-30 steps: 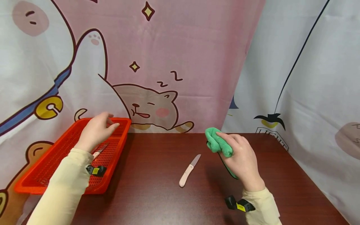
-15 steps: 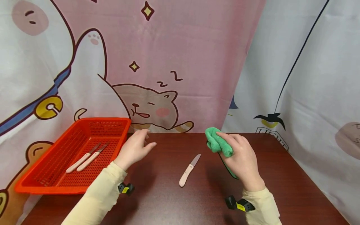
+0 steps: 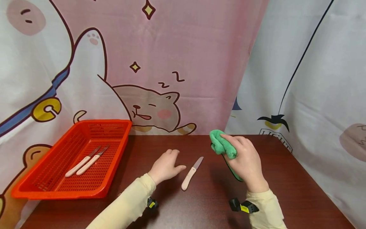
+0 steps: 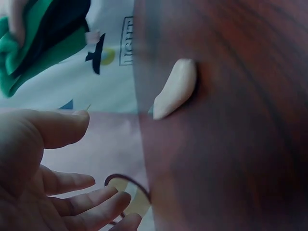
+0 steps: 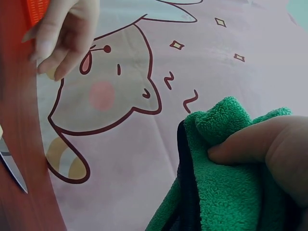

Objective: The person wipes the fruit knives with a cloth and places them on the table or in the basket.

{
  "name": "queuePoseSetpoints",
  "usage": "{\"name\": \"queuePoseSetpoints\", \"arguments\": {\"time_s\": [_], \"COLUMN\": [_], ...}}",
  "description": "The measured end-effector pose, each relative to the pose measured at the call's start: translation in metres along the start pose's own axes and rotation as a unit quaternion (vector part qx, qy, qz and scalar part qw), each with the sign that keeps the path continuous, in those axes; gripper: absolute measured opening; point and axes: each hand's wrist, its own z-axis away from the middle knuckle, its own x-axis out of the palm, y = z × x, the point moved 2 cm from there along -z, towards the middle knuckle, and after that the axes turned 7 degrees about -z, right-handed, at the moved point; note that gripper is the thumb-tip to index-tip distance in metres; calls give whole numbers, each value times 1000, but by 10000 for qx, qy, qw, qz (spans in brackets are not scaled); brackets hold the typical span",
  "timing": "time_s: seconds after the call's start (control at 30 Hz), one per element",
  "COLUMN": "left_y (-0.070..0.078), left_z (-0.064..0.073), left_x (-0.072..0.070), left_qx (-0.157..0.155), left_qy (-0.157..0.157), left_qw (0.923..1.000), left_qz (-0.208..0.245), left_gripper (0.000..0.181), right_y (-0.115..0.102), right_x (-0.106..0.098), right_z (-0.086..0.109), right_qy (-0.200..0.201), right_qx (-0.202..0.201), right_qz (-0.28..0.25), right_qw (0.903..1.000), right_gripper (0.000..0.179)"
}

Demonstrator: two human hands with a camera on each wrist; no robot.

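One knife (image 3: pixel 190 176) with a pale handle lies on the table, its blade pointing away and slightly right. My left hand (image 3: pixel 166 166) hovers just left of it, fingers loosely spread and holding nothing. In the left wrist view the pale knife handle (image 4: pixel 176 89) shows beyond my thumb, apart from it; the blade is mostly hidden there. Over the right side of the table my right hand (image 3: pixel 246 160) grips a folded green cloth (image 3: pixel 222 145) with a dark edge. The right wrist view shows my thumb pressing into the green cloth (image 5: pixel 224 187).
A red plastic basket (image 3: pixel 104 187) stands at the left of the dark wooden table (image 3: pixel 200 213). Two similar knives (image 3: pixel 85 163) lie side by side inside it. A printed curtain (image 3: pixel 200 63) hangs behind the table.
My left hand has moved from over the basket to the right, coming down beside the knife on the table. My right hand keeps its hold on the cloth, nearly unmoved.
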Motion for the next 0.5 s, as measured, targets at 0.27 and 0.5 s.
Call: {"name": "queuePoseSetpoints", "arguments": {"time_s": [0.27,0.5], "left_y": [15,23], "left_z": [-5,-7], "left_x": [21,36], "left_qx": [124,158], "left_qy": [-394,-648], "left_qw": [9990,9973], "left_qz": [-176,-301], "left_gripper": [52,39], "right_y": [1,1], "right_x": [-1,-2], "right_z": [0,0], "right_qy": [1,4], "right_qx": [12,35], "right_qz": [-12,-26], "right_qw": [10000,10000], "right_gripper": [63,63]}}
